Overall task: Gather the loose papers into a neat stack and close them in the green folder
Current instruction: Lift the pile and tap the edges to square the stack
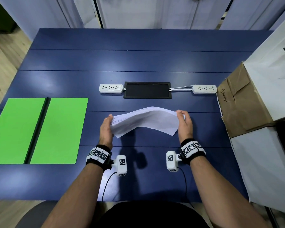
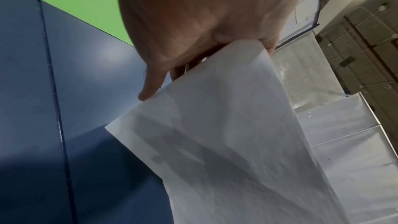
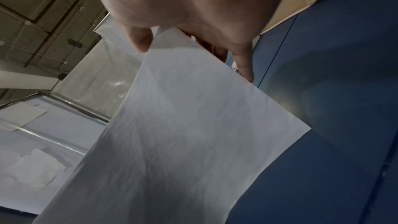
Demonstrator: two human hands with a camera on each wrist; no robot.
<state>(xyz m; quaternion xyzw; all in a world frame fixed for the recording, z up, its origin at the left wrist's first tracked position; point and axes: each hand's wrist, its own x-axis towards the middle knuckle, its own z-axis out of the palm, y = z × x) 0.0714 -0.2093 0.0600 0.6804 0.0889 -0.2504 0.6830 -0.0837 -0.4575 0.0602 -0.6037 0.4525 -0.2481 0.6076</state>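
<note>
A stack of white papers (image 1: 145,120) hangs above the blue table (image 1: 138,60), bowed upward in the middle. My left hand (image 1: 107,127) grips its left edge and my right hand (image 1: 184,122) grips its right edge. In the left wrist view the papers (image 2: 237,134) run out from between the thumb and fingers of the left hand (image 2: 193,23). The right wrist view shows the same sheets (image 3: 183,134) pinched by the right hand (image 3: 189,6). The green folder (image 1: 39,130) lies open and flat at the table's left, with a dark spine down its middle.
Two white power strips (image 1: 111,88) (image 1: 204,89) flank a black cable tray (image 1: 147,90) behind the papers. A brown cardboard box (image 1: 240,102) and white boxes (image 1: 273,63) crowd the table's right edge. Bare table lies between the folder and my hands.
</note>
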